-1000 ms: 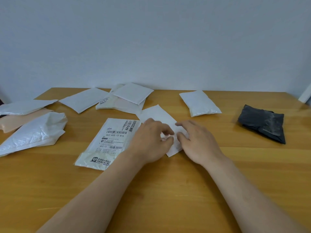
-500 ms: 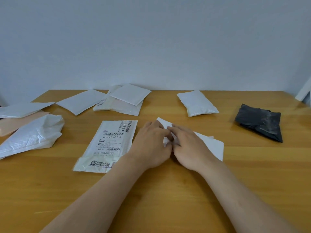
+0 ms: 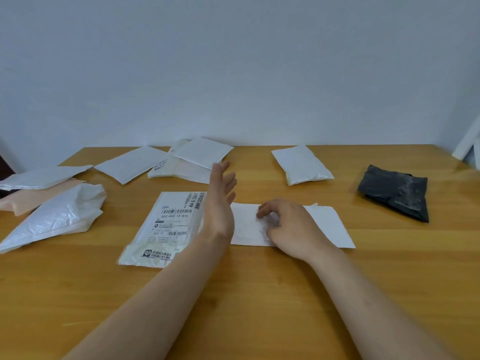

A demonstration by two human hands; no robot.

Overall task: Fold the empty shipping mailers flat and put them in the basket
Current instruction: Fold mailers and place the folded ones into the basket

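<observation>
Creasing, by the look: the white mailer (image 3: 324,224) lies flat at table (image 3: 233,307) centre, right hand (image 3: 288,229) pinching its middle with curled fingers (image 3: 262,211), seemingly anchoring it. At its 9 o'clock end the left hand (image 3: 219,201) stands edge-on, fingers straight, empty, probably poised to smooth.

Plain white mailer (image 3: 324,224) flat at centre of worktop (image 3: 259,294), long side crosswise, right hand (image 3: 291,227) on its middle. Labelled white mailer (image 3: 168,224) flat just left, barcode up. Crumpled glossy mailer (image 3: 52,216) far left, overlapping peach mailer (image 3: 33,198); thin white mailer (image 3: 44,176) behind those. Rear: flat white mailer (image 3: 130,163), square white mailer (image 3: 202,152) atop translucent mailer (image 3: 179,171), puffy white mailer (image 3: 301,165). Black mailer (image 3: 394,193) crumpled, far right.
</observation>
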